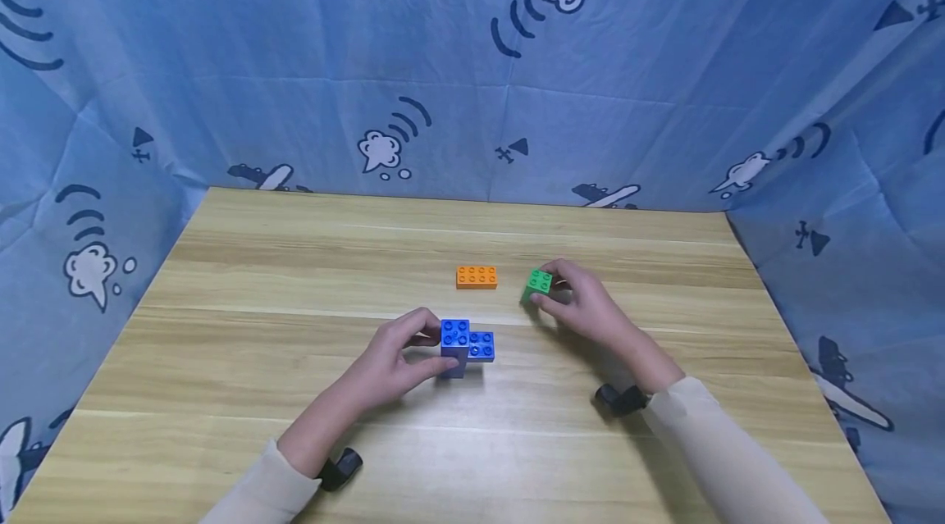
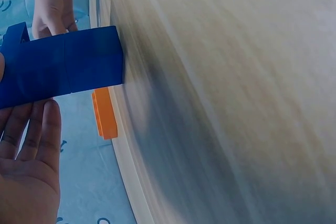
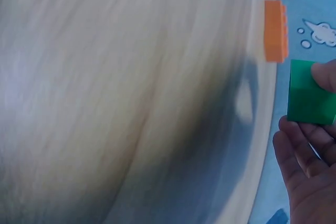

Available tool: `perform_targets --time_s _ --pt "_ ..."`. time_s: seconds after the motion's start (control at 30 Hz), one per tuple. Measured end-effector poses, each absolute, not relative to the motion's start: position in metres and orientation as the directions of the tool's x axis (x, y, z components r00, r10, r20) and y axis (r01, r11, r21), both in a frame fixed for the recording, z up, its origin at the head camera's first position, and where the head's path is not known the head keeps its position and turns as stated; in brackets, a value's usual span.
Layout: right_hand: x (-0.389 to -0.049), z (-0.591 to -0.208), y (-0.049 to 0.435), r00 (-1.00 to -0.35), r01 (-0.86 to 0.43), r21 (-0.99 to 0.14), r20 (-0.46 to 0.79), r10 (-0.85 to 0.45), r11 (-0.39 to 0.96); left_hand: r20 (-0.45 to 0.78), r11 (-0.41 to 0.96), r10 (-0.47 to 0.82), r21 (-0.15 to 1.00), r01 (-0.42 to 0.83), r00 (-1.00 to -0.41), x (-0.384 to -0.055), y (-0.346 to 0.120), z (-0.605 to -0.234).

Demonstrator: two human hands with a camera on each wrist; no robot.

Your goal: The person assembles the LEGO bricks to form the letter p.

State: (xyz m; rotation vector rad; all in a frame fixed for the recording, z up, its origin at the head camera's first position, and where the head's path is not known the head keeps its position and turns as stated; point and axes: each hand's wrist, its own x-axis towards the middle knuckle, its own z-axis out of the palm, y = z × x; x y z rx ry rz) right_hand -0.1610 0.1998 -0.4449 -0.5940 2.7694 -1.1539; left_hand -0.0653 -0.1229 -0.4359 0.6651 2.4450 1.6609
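In the head view my left hand (image 1: 402, 356) holds a stack of blue building bricks (image 1: 454, 348) upright between thumb and fingers. A blue brick (image 1: 481, 346) with its studs up juts out from the stack's right side. Whether the stack's bottom touches the table, I cannot tell. My right hand (image 1: 586, 303) pinches a green building brick (image 1: 540, 281), studs up, to the right of and beyond the stack. The right wrist view shows the green brick (image 3: 310, 93) between thumb and fingertips, a little above the table. An orange brick (image 1: 476, 278) lies between and beyond the hands.
The wooden table (image 1: 295, 262) is bounded by a blue printed cloth (image 1: 443, 40) at the back and both sides. Each wrist wears a black device, one on the left (image 1: 340, 470) and one on the right (image 1: 620, 400).
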Motion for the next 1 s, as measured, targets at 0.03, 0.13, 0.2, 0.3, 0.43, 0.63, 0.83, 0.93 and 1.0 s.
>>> perform_targets --time_s 0.03,0.13,0.2,0.3,0.43,0.63,0.83,0.93,1.0 --pt "-0.159 -0.443 0.198 -0.917 -0.327 -0.700 0.073 -0.392 0.634 0.151 0.304 0.414 0.907 0.292 -0.898 -0.065 -0.123 -0.436" --pt "-0.155 -0.438 0.194 -0.905 -0.350 -0.699 0.080 -0.419 0.623 0.150 0.303 0.414 0.907 0.291 -0.898 -0.065 -0.123 -0.436" --pt "-0.152 -0.435 0.191 -0.898 -0.360 -0.699 0.081 -0.432 0.618 0.143 0.306 0.413 0.909 0.285 -0.899 -0.065 -0.123 -0.436" --pt "-0.148 -0.431 0.187 -0.891 -0.369 -0.698 0.079 -0.447 0.613 0.128 0.306 0.413 0.913 0.270 -0.902 -0.065 -0.123 -0.435" --pt "-0.144 -0.428 0.184 -0.881 -0.380 -0.700 0.074 -0.467 0.605 0.120 0.298 0.414 0.919 0.259 -0.902 -0.065 -0.123 -0.434" --pt "-0.137 -0.424 0.182 -0.859 -0.412 -0.698 0.085 -0.504 0.586 0.122 0.288 0.415 0.922 0.258 -0.902 -0.066 -0.123 -0.435" --pt "-0.130 -0.422 0.181 -0.841 -0.427 -0.709 0.084 -0.534 0.561 0.125 0.281 0.415 0.924 0.258 -0.901 -0.066 -0.124 -0.436" --pt "-0.127 -0.419 0.180 -0.832 -0.438 -0.713 0.091 -0.547 0.548 0.123 0.281 0.417 0.925 0.256 -0.901 -0.066 -0.124 -0.436" --pt "-0.125 -0.418 0.179 -0.826 -0.446 -0.717 0.099 -0.554 0.536 0.125 0.279 0.418 0.925 0.258 -0.900 -0.067 -0.124 -0.436"
